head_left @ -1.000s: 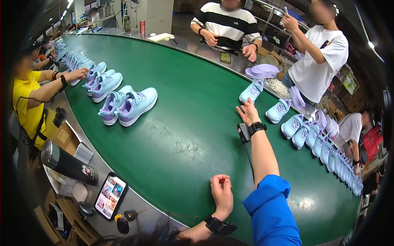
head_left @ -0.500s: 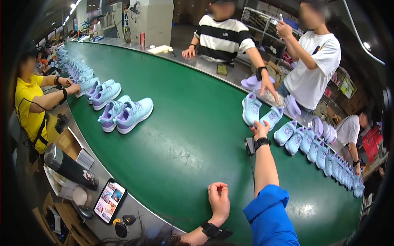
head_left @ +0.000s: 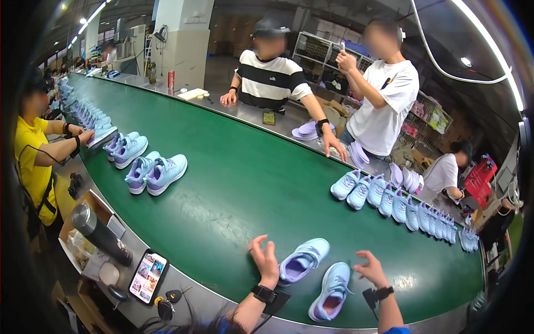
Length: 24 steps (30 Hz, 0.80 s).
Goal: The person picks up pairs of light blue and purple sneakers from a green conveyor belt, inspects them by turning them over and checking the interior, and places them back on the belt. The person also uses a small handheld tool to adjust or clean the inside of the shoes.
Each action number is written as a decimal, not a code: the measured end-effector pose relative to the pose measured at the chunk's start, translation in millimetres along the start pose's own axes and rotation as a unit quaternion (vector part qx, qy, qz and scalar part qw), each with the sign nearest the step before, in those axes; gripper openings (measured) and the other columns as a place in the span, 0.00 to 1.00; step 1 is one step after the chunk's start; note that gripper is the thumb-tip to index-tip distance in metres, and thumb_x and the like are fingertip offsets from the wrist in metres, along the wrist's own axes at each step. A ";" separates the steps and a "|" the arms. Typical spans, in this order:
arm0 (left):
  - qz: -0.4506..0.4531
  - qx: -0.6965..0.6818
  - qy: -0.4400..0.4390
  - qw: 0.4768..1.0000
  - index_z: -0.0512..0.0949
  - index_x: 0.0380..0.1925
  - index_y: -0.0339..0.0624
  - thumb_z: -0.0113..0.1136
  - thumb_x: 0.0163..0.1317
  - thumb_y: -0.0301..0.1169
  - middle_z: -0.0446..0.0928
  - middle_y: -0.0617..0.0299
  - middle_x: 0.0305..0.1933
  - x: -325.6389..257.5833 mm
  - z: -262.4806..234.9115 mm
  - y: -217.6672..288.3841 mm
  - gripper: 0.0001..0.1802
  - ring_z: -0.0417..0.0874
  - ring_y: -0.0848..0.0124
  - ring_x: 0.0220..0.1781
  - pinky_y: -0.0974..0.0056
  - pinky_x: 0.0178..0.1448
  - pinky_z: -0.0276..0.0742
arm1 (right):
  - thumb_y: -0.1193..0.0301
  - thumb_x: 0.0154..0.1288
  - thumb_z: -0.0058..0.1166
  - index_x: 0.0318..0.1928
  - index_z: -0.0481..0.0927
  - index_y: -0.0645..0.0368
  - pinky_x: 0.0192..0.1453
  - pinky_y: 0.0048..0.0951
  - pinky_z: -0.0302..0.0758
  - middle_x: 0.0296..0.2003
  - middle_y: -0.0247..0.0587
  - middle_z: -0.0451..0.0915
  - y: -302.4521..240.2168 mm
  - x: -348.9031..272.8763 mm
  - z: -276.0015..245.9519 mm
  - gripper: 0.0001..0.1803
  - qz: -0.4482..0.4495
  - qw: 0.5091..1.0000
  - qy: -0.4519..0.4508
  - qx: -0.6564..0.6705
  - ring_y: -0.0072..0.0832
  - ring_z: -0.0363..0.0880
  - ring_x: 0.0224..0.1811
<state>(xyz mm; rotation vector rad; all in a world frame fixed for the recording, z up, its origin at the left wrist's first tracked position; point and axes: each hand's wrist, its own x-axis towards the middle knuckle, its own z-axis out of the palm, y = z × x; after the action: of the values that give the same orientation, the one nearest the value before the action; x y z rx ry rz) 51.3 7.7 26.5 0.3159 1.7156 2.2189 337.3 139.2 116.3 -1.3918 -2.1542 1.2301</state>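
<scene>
A pair of light-blue sneakers with lilac linings lies on the green belt [head_left: 222, 222] between my hands. The left sneaker [head_left: 311, 250] points away to the upper right, its opening toward me. Closer to me, the right sneaker [head_left: 335, 286] has a loose lace end at its side. My left hand [head_left: 265, 261] is beside the left sneaker, palm turned inward, fingers apart and holding nothing. To the right of the other sneaker hovers my right hand [head_left: 374, 269], bent fingers spread, apart from the shoe. Both wrists carry black straps with small devices.
A row of matching sneakers [head_left: 386, 200] runs along the far right. Two more pairs [head_left: 156, 173] stand left. Across the belt, a striped-shirt person's hand [head_left: 334, 146] hangs near lilac insoles [head_left: 359, 156]. A phone [head_left: 148, 276], keys [head_left: 166, 306] and dark bottle [head_left: 103, 234] border my side.
The sneaker pair my right hand was touching at the far side now lies close to me. My right hand has drawn back and let go; my left hand has opened. The view has shifted.
</scene>
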 end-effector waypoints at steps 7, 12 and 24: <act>0.022 -0.039 -0.328 0.943 0.70 0.57 0.38 0.60 0.58 0.34 0.71 0.49 0.57 -10.9 3.3 -22.4 0.27 0.73 0.61 0.58 0.61 0.59 0.70 | 0.49 0.71 0.41 0.49 0.75 0.55 0.23 0.23 0.70 0.31 0.31 0.76 12.4 -88.9 92.1 0.23 0.150 0.974 0.094 0.138 0.20 0.73 0.27; 0.020 0.030 -0.278 0.960 0.72 0.53 0.35 0.59 0.46 0.32 0.71 0.44 0.51 -10.0 -7.0 -40.0 0.30 0.70 0.54 0.53 0.57 0.59 0.67 | 0.50 0.74 0.31 0.53 0.75 0.56 0.40 0.27 0.70 0.44 0.35 0.79 8.3 -95.7 118.1 0.27 0.138 0.950 0.069 0.272 0.22 0.74 0.44; -0.392 -0.089 -0.354 0.845 0.73 0.38 0.24 0.41 0.50 0.16 0.76 0.50 0.37 -39.7 -51.2 49.2 0.15 0.81 0.60 0.41 0.57 0.45 0.79 | 0.68 0.60 0.52 0.48 0.74 0.67 0.33 0.36 0.84 0.37 0.43 0.80 -10.6 -115.3 109.9 0.18 0.094 0.927 -0.001 0.362 0.32 0.82 0.35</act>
<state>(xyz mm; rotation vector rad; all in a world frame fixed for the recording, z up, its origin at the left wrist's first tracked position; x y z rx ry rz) 63.9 -64.6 61.8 0.2688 0.9617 1.3748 317.3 -15.4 81.9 -1.2523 -1.3310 1.8369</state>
